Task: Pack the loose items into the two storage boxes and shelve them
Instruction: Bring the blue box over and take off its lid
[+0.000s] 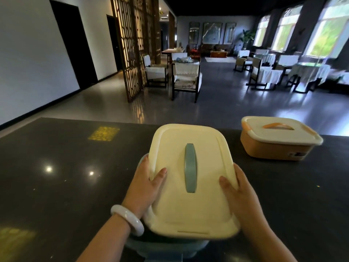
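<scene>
Setting: a restaurant or teahouse dining hall. Indicators: a long open room with a polished grey floor (217, 103); several groups of dark-framed chairs (186, 80) with white covers; tables (309, 72) under white cloths along the right side; tall arched windows (285, 29) on the right wall; a backlit wooden lattice screen (132, 44) on the left; framed pictures (212, 33) on the far wall; a potted plant (246, 37) beside them. Nearest the camera is a dark polished stone counter (56, 167).

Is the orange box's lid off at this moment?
No: the orange box sits closed on the counter, its white lid with the orange handle seated on top.
</scene>
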Tool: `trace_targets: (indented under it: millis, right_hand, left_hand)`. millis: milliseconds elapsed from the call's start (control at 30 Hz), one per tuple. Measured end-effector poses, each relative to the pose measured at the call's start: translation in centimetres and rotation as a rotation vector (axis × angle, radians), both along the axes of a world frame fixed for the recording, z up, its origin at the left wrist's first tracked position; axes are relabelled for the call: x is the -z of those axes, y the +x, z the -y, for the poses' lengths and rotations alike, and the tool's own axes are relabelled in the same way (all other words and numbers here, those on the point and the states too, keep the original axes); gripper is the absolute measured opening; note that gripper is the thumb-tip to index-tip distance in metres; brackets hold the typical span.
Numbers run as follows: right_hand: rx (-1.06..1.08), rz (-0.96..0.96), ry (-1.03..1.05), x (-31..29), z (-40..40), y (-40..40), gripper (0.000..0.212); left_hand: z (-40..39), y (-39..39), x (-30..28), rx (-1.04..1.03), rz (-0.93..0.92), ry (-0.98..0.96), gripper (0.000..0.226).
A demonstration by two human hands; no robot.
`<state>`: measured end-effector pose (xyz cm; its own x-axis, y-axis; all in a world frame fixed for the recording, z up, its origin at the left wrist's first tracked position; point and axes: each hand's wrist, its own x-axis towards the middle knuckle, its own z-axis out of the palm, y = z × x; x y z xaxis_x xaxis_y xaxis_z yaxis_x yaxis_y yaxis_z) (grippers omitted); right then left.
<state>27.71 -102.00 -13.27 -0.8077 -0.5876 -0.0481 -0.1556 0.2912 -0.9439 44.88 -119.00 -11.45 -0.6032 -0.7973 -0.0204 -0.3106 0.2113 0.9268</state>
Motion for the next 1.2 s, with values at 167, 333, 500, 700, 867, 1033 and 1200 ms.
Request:
trace_targets:
  millis: [167, 333, 500, 700, 867, 1033, 1200]
  right_hand:
    - [0.109, -0.059, 0.019, -1.6, -5.5, -5.2, 0.059]
    - [0.192, -0.099, 0.136, -0.9, -11.9, -9.4, 0.061]
    - [0.206, -0.036, 0.216, 1.9, -16.0, -12.5, 0.059]
    - [0.205, 0.093, 0.277, 8.1, -16.2, -14.9, 0.064]
    - [0.209, 0.07, 0.369, 12.4, -15.3, -16.2, 0.072]
    - [0.161, -0.168, 0.511, 14.5, -15.5, -17.4, 0.073]
    - [0.166, -0.322, 0.614, 15.5, -15.3, -16.7, 0.074]
  left_hand:
    - [-4.5, -7.0, -0.8, 0.056, -0.05, -0.047, 0.077]
    - [-10.3, -13.2, 1.4, 0.132, -0.057, -0.035, 0.078]
    - [-13.8, -16.9, 5.3, 0.182, 0.057, 0.128, 0.08]
    - [-14.1, -18.8, 9.5, 0.175, 0.288, 0.174, 0.076]
    - [-13.8, -19.2, 11.9, 0.119, 0.454, 0.139, 0.072]
    - [-14.3, -19.4, 13.4, 0.105, 0.57, -0.077, 0.072]
    - [-14.5, -19.4, 13.8, 0.125, 0.621, -0.21, 0.075]
